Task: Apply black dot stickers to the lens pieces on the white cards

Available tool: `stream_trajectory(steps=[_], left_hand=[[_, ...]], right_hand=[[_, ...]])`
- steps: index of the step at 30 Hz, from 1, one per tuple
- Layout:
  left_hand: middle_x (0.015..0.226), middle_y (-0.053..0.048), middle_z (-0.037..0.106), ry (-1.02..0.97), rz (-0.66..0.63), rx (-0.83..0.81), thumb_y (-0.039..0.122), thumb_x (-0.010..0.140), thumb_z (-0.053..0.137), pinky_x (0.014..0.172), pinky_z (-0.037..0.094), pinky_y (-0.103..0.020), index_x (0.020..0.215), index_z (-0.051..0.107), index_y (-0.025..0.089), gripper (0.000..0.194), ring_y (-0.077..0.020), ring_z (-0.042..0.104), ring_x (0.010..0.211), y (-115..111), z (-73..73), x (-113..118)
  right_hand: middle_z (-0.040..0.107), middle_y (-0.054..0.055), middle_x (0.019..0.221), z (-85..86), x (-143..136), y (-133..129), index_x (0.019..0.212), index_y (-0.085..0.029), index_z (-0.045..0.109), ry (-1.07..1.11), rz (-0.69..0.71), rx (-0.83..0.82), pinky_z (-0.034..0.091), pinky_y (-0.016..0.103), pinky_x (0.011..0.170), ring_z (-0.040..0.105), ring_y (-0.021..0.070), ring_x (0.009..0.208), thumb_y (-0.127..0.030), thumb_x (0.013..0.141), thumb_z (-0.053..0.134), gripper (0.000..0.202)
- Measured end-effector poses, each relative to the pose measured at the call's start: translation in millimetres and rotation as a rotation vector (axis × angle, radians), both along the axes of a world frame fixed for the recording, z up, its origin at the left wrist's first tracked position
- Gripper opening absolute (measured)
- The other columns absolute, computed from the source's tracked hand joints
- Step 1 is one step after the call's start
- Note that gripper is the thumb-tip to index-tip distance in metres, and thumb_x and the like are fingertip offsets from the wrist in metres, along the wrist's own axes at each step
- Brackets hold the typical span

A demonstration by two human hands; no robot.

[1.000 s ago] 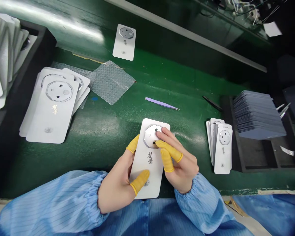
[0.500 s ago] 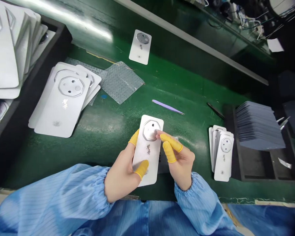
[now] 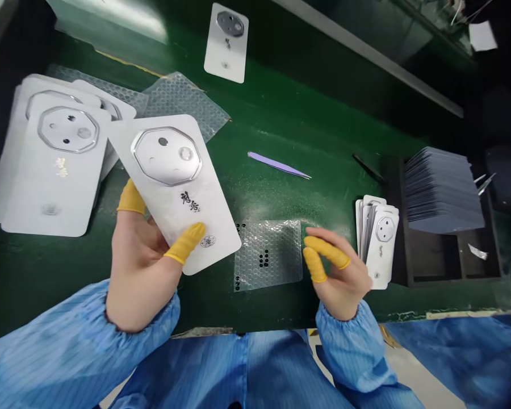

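Note:
My left hand (image 3: pixel 147 250), with yellow finger cots, is closed on a white phone back cover (image 3: pixel 213 218), thumb on its front face and fingers behind. The cover is tilted; an octagonal camera ring, dark lettering and a small round seal show on it. My right hand (image 3: pixel 334 270) hovers apart from the cover, fingers loosely bent and slightly apart, with nothing visible between them. Yellow cots sit on its thumb and index finger. Between the hands lies a clear bubble-patterned sheet (image 3: pixel 281 244) bearing several small black dots; my right fingertips are just beside its right edge.
Larger-looking white covers (image 3: pixel 46 193) are stacked at the left. Another cover (image 3: pixel 225 51) lies at the back. Purple tweezers (image 3: pixel 279 165) rest mid-table, near more bubble sheets (image 3: pixel 183 102). At the right are stacked covers (image 3: pixel 383 244) and a black tray (image 3: pixel 434 278) of grey sheets (image 3: pixel 438 187).
My left hand has lifted the cover and moved it left, nearer my view. My right hand has come off the camera ring and moved right. The dotted sheet is now uncovered. The view has shifted.

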State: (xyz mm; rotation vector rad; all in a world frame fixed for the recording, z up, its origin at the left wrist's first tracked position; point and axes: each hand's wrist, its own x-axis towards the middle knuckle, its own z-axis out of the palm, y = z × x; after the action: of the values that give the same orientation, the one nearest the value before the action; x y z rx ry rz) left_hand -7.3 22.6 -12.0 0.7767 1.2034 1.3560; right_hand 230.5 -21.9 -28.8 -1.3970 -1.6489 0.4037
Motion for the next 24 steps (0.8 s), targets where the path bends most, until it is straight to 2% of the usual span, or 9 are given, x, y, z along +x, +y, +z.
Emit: stream_trajectory(steps=[3,6,12,16,19,21,24], left_hand=[[0.130,-0.008,0.059,-0.083,-0.053,-0.154,0.011,0.070,0.078,0.081,0.061,-0.040,0.137,0.046,0.026,0.075,-0.0328,0.058,0.117,1,0.2,4],[0.124,-0.010,0.062,-0.129,-0.084,-0.233,0.009,0.069,0.077,0.075,0.063,-0.043,0.135,0.048,0.024,0.075,-0.0350,0.061,0.111,2,0.2,8],[0.128,-0.006,0.061,-0.072,-0.095,-0.214,0.008,0.065,0.079,0.080,0.063,-0.043,0.128,0.055,0.026,0.070,-0.0369,0.055,0.121,4,-0.2,9],[0.127,-0.006,0.062,-0.058,-0.096,-0.197,0.007,0.063,0.080,0.088,0.060,-0.047,0.126,0.056,0.026,0.070,-0.0386,0.049,0.128,6,1.3,8],[0.129,-0.007,0.061,-0.087,-0.120,-0.229,0.008,0.063,0.080,0.087,0.060,-0.049,0.128,0.054,0.026,0.073,-0.0395,0.053,0.123,6,1.7,10],[0.126,-0.008,0.064,-0.153,-0.180,-0.288,0.008,0.063,0.080,0.079,0.063,-0.047,0.130,0.051,0.026,0.075,-0.0383,0.061,0.113,5,0.0,11],[0.115,-0.007,0.069,-0.263,-0.309,-0.364,0.008,0.062,0.080,0.062,0.065,-0.035,0.124,0.052,0.024,0.070,-0.0329,0.069,0.097,3,-6.7,15]], right_hand=[[0.070,0.009,0.105,-8.6,-4,-13,0.105,-0.022,0.069,-0.049,0.125,-0.036,0.057,0.044,0.077,0.066,0.0232,0.093,-0.004,0.076,0.069,0.034],[0.070,0.010,0.103,-14.8,-8,-18,0.104,-0.021,0.068,-0.050,0.147,-0.044,0.057,0.044,0.076,0.066,0.0231,0.091,-0.004,0.076,0.069,0.033],[0.069,0.010,0.107,-14.9,-13,-21,0.114,-0.023,0.063,-0.061,0.210,-0.104,0.059,0.040,0.074,0.066,0.0218,0.093,-0.005,0.079,0.066,0.039],[0.067,0.010,0.105,-13.8,-16,-22,0.110,-0.020,0.065,-0.062,0.204,-0.142,0.058,0.036,0.072,0.065,0.0190,0.089,-0.003,0.080,0.064,0.035],[0.065,0.010,0.107,-15.5,-18,-19,0.112,-0.022,0.064,-0.102,0.204,-0.183,0.057,0.036,0.074,0.063,0.0185,0.090,-0.004,0.083,0.061,0.034],[0.064,0.010,0.109,-16.2,-20,-16,0.113,-0.021,0.063,-0.172,0.228,-0.224,0.057,0.037,0.075,0.061,0.0185,0.091,-0.005,0.086,0.056,0.032],[0.064,0.011,0.107,-14.3,-21,-9,0.111,-0.018,0.062,-0.300,0.270,-0.267,0.056,0.035,0.072,0.060,0.0179,0.085,-0.006,0.090,0.047,0.029]])
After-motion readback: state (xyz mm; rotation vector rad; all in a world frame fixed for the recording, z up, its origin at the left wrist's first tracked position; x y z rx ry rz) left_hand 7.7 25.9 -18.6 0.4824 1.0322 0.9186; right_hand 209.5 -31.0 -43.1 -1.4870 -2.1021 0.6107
